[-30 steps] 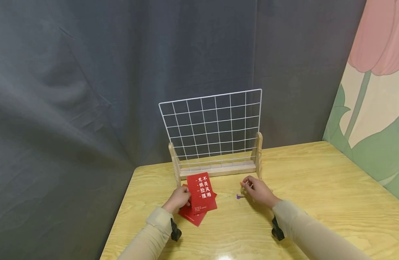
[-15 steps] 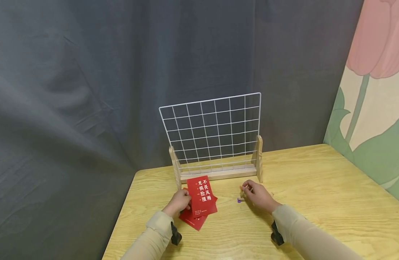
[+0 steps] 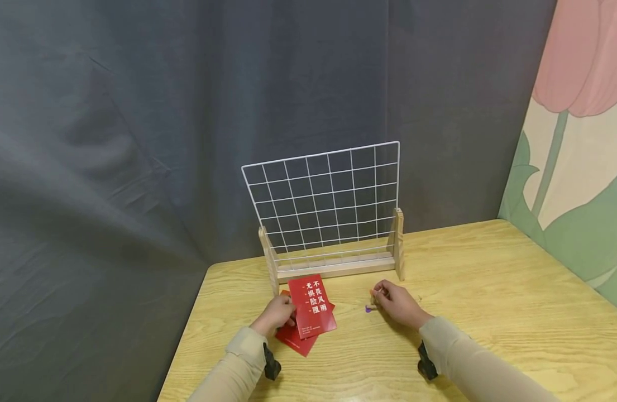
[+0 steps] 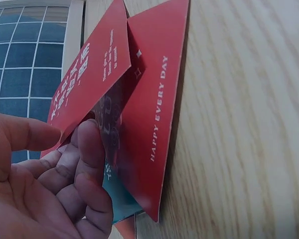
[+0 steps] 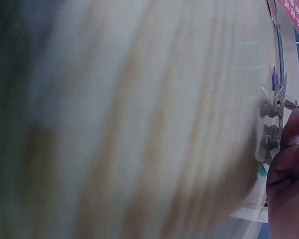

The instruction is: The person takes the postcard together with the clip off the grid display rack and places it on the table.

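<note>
My left hand pinches a red card with white lettering by its left edge, between thumb and fingers. In the left wrist view this card is tilted up over a second red card lettered "HAPPY EVERY DAY". A teal card corner shows beneath them. My right hand is low over the table, its thumb and fingertips pinching a small wooden clothespin with an orange bit at its end. Right by those fingers lie more clothespins, one with a purple piece.
A white wire grid stands upright in a wooden base behind the cards. The wood-grain table stretches out to the right. Behind it hangs a dark grey curtain, with a tulip-painted wall at the right.
The head view shifts slightly. Both hands stay almost where they were, the left on the red card and the right among the clothespins.
</note>
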Demonstrator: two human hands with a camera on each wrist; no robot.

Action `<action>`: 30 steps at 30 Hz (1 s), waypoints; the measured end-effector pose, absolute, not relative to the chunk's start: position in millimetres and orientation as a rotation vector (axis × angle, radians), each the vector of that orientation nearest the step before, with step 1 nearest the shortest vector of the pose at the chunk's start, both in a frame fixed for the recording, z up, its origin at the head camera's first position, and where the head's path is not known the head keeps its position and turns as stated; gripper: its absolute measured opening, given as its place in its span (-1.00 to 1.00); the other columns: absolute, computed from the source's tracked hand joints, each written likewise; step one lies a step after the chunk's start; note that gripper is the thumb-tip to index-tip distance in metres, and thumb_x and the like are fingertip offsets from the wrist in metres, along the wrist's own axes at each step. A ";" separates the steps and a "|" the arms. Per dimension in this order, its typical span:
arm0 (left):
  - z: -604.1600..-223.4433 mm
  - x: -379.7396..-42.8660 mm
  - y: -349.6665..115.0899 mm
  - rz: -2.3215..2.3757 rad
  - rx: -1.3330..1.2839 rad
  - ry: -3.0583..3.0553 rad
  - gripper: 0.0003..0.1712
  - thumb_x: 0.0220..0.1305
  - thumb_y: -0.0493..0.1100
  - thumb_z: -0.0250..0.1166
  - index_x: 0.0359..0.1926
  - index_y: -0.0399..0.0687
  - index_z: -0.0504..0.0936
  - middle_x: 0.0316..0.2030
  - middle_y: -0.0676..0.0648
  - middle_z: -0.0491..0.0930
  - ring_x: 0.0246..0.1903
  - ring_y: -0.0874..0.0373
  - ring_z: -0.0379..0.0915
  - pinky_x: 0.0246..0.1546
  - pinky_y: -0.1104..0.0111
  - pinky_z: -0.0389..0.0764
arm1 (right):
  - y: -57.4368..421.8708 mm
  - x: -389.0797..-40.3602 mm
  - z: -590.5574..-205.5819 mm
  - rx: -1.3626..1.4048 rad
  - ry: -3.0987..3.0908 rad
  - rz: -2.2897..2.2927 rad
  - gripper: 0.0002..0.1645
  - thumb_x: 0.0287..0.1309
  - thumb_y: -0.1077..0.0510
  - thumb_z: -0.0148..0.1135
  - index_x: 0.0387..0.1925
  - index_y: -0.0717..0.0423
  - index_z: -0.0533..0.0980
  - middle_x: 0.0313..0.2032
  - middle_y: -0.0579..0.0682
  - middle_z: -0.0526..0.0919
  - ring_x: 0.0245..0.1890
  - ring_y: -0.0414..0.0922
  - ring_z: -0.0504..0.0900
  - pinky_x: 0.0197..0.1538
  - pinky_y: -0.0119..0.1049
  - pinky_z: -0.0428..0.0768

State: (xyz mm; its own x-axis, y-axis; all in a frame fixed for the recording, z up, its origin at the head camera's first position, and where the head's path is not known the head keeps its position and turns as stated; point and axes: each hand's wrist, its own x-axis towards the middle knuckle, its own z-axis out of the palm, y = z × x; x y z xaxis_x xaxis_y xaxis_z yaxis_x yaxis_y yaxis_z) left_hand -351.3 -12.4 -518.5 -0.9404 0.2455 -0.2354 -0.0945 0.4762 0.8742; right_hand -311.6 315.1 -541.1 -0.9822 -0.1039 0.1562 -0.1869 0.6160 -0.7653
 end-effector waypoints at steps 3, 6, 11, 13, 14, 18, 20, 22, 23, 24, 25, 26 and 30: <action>-519.9 -351.3 -14.1 1.443 0.113 2.403 -0.75 0.52 -0.33 -0.01 -0.33 -0.24 0.52 -0.43 -0.11 0.57 -0.58 0.16 0.44 -0.56 0.43 0.35 | 314.5 -309.7 -541.5 0.245 -2.735 1.322 -0.85 0.53 0.18 0.13 -0.14 0.22 0.52 -0.43 -0.08 0.53 -0.44 -0.17 0.45 -0.34 -0.29 0.45; -520.7 -350.9 -15.4 1.429 0.105 2.414 -0.78 0.48 -0.34 0.01 -0.33 -0.24 0.53 -0.43 -0.11 0.57 -0.57 0.15 0.46 -0.53 0.42 0.37 | 313.9 -308.2 -541.6 0.249 -2.734 1.325 -0.87 0.52 0.21 0.13 -0.14 0.23 0.51 -0.44 -0.08 0.52 -0.44 -0.16 0.44 -0.34 -0.30 0.43; -521.0 -349.7 -18.0 1.387 0.101 2.430 -0.78 0.46 -0.34 0.03 -0.34 -0.24 0.54 -0.45 -0.10 0.57 -0.56 0.15 0.49 -0.52 0.41 0.38 | 312.3 -307.8 -542.5 0.247 -2.741 1.321 -0.88 0.52 0.22 0.12 -0.15 0.23 0.51 -0.45 -0.08 0.51 -0.45 -0.16 0.42 -0.35 -0.30 0.41; -521.4 -349.2 -19.1 1.365 0.098 2.432 -0.77 0.48 -0.32 0.04 -0.34 -0.23 0.55 -0.44 -0.09 0.58 -0.55 0.15 0.50 -0.53 0.41 0.37 | 311.4 -307.6 -542.3 0.240 -2.748 1.312 -0.87 0.52 0.21 0.12 -0.17 0.22 0.51 -0.45 -0.09 0.50 -0.46 -0.16 0.41 -0.36 -0.30 0.40; -521.7 -349.0 -19.7 1.356 0.096 2.430 -0.76 0.50 -0.31 0.04 -0.34 -0.22 0.56 -0.44 -0.08 0.59 -0.54 0.15 0.51 -0.52 0.41 0.37 | 310.9 -307.4 -542.1 0.238 -2.751 1.307 -0.88 0.52 0.21 0.12 -0.17 0.21 0.51 -0.45 -0.09 0.50 -0.46 -0.17 0.41 -0.36 -0.30 0.40; -520.9 -347.3 -22.7 1.310 0.095 2.432 -0.70 0.57 -0.24 0.02 -0.32 -0.21 0.59 -0.45 -0.07 0.60 -0.53 0.15 0.51 -0.53 0.40 0.37 | 309.0 -305.8 -540.5 0.246 -2.757 1.294 -0.86 0.52 0.21 0.11 -0.19 0.21 0.51 -0.46 -0.09 0.51 -0.48 -0.19 0.40 -0.36 -0.30 0.40; -519.8 -346.0 -24.2 1.306 0.081 2.423 -0.68 0.60 -0.20 0.01 -0.28 -0.22 0.60 -0.46 -0.07 0.59 -0.54 0.16 0.50 -0.54 0.41 0.37 | 308.7 -305.2 -539.5 0.252 -2.764 1.300 -0.86 0.53 0.21 0.11 -0.19 0.22 0.51 -0.46 -0.09 0.50 -0.48 -0.19 0.39 -0.37 -0.30 0.39; -518.5 -345.7 -25.2 1.315 0.063 2.416 -0.68 0.61 -0.17 0.01 -0.24 -0.24 0.60 -0.47 -0.07 0.59 -0.55 0.17 0.49 -0.56 0.42 0.36 | 309.2 -306.0 -538.7 0.261 -2.773 1.300 -0.85 0.53 0.21 0.10 -0.19 0.23 0.51 -0.45 -0.09 0.51 -0.48 -0.20 0.40 -0.36 -0.30 0.40; -517.8 -345.8 -25.5 1.320 0.053 2.411 -0.68 0.61 -0.16 0.01 -0.21 -0.24 0.60 -0.47 -0.07 0.59 -0.56 0.17 0.48 -0.57 0.42 0.35 | 309.5 -306.8 -538.0 0.262 -2.780 1.300 -0.84 0.53 0.21 0.10 -0.19 0.23 0.51 -0.45 -0.09 0.52 -0.48 -0.20 0.40 -0.36 -0.30 0.40; -516.8 -345.8 -25.6 1.324 0.043 2.407 -0.68 0.61 -0.15 0.01 -0.19 -0.25 0.59 -0.47 -0.07 0.59 -0.57 0.17 0.47 -0.58 0.43 0.34 | 310.1 -307.5 -537.5 0.273 -2.785 1.298 -0.84 0.54 0.20 0.10 -0.18 0.24 0.52 -0.44 -0.09 0.52 -0.48 -0.20 0.40 -0.36 -0.29 0.41; -515.9 -345.9 -25.6 1.327 0.035 2.406 -0.69 0.61 -0.14 0.02 -0.18 -0.25 0.59 -0.47 -0.07 0.59 -0.57 0.17 0.47 -0.58 0.43 0.34 | 310.6 -308.4 -537.1 0.265 -2.793 1.292 -0.83 0.54 0.20 0.10 -0.19 0.23 0.52 -0.44 -0.09 0.53 -0.48 -0.20 0.40 -0.35 -0.29 0.40; -515.3 -346.3 -25.5 1.328 0.028 2.405 -0.70 0.60 -0.14 0.02 -0.17 -0.25 0.59 -0.47 -0.07 0.59 -0.57 0.17 0.47 -0.57 0.43 0.33 | 311.4 -309.2 -536.6 0.276 -2.793 1.284 -0.82 0.53 0.20 0.10 -0.18 0.24 0.53 -0.44 -0.08 0.53 -0.48 -0.19 0.40 -0.35 -0.28 0.41; -512.9 -346.4 -23.7 1.335 0.022 2.412 -0.70 0.59 -0.13 0.03 -0.18 -0.25 0.57 -0.48 -0.07 0.59 -0.56 0.16 0.46 -0.56 0.42 0.34 | 312.8 -311.2 -535.2 0.254 -2.812 1.267 -0.82 0.52 0.19 0.12 -0.18 0.25 0.54 -0.43 -0.07 0.54 -0.47 -0.17 0.40 -0.34 -0.26 0.41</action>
State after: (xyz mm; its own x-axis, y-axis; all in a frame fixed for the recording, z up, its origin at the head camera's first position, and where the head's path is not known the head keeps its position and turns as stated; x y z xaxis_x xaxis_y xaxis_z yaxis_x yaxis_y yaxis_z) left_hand -346.4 -23.7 -512.9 -0.9267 0.1950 -0.3211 -0.1686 0.5480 0.8193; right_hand -311.2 312.8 -535.2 -0.9855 -0.1296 0.1096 -0.1680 0.6517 -0.7396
